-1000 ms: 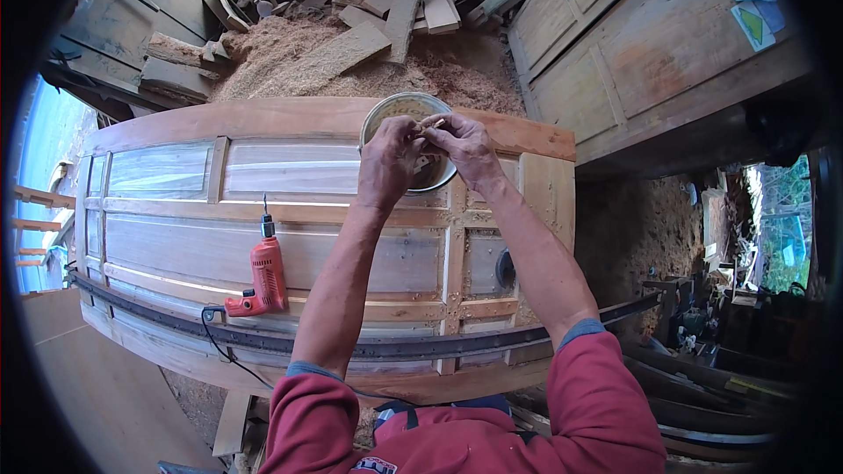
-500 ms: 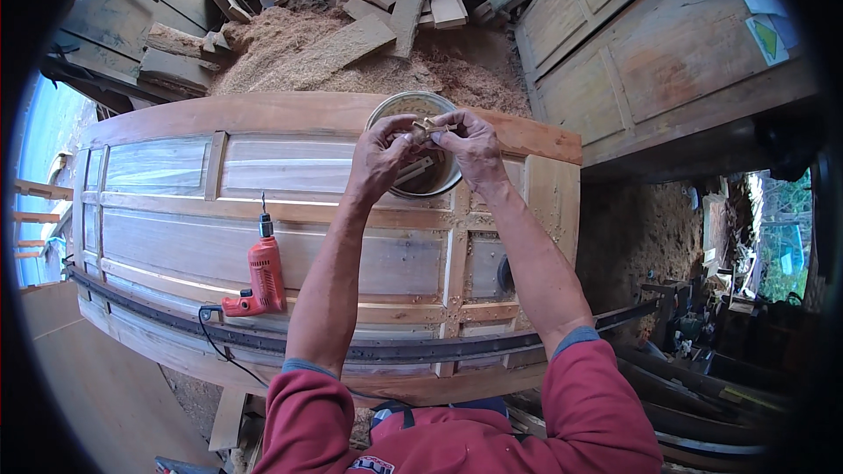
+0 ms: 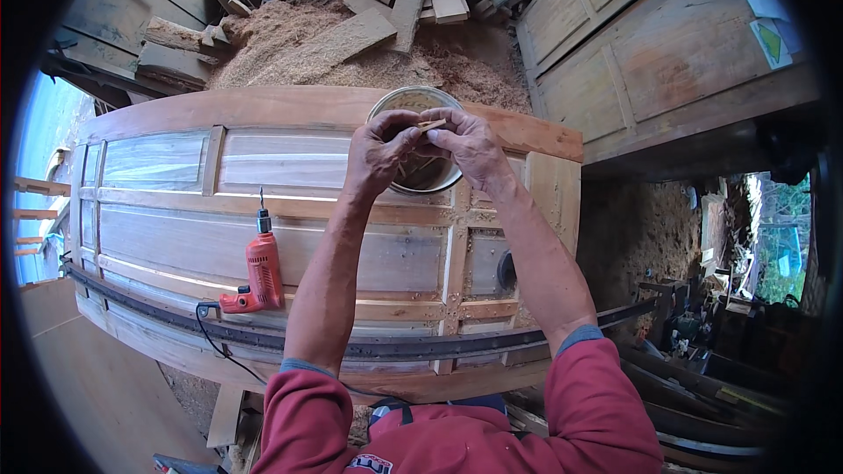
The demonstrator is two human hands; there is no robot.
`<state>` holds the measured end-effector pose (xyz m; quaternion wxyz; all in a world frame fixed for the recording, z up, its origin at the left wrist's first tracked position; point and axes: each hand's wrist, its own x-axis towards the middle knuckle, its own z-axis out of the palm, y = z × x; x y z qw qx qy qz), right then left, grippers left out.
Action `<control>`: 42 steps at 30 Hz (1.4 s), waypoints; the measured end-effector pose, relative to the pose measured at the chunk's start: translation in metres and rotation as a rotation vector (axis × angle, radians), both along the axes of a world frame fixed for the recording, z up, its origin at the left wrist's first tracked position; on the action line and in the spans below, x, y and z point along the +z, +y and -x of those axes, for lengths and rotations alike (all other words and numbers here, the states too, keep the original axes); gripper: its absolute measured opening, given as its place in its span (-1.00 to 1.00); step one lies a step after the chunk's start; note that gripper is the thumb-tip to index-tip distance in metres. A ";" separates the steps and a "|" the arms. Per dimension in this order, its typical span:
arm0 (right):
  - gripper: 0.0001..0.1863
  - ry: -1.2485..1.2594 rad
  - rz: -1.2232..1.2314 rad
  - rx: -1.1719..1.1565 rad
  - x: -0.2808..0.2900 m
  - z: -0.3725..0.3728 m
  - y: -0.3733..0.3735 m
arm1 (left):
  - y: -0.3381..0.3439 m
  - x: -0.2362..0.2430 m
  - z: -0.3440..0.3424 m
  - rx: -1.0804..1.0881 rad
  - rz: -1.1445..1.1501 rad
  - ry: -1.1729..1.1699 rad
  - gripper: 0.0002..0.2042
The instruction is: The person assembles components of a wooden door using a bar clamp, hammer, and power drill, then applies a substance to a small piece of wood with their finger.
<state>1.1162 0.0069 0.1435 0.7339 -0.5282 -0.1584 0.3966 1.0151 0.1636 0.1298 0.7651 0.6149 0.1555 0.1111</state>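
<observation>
My left hand point(image 3: 384, 151) and my right hand point(image 3: 474, 147) meet above an open round bucket point(image 3: 423, 192) at the far side of a panelled wooden door point(image 3: 281, 167). Between their fingertips is a small sliver of wood point(image 3: 431, 125), light brown, pinched from both sides. Fingers of both hands are bent and closed on it. Inside the bucket, partly hidden by my hands, the contents are brownish and hard to make out. A red corded power drill point(image 3: 263, 272) with a bit in its chuck lies on the door, left of my left forearm.
A long dark metal bar point(image 3: 421, 349) crosses the door's near side. Wood crumbs and a black round object point(image 3: 507, 272) lie on its right part. Beyond are a sawdust heap point(image 3: 281, 44) and scrap boards point(image 3: 408, 4). Another wooden door point(image 3: 650, 61) stands at the right.
My fingers have shifted around the small wood piece, which now shows as a straighter sliver pointing right. Both hands stay over the bucket; the drill lies where it was.
</observation>
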 end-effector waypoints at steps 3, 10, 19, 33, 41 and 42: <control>-0.75 -0.058 0.030 0.017 0.006 0.000 -0.002 | 0.001 -0.001 0.001 -0.002 -0.023 -0.006 -0.74; -0.81 -0.267 0.194 0.013 0.012 0.005 0.002 | -0.002 -0.001 0.007 -0.059 -0.057 -0.042 -0.74; -0.84 -0.574 0.316 -0.075 0.026 0.008 -0.002 | -0.007 0.008 0.008 -0.041 -0.176 -0.113 -0.71; -0.77 -0.647 0.527 -0.038 0.020 -0.011 0.004 | 0.018 -0.016 0.110 0.461 -0.069 -0.096 -0.92; -0.80 -0.978 0.654 0.116 -0.018 -0.024 0.016 | -0.047 -0.095 0.211 0.407 -0.199 0.373 -0.85; -0.81 -1.000 0.681 0.160 -0.020 -0.025 0.020 | -0.062 -0.097 0.222 0.378 -0.214 0.417 -0.84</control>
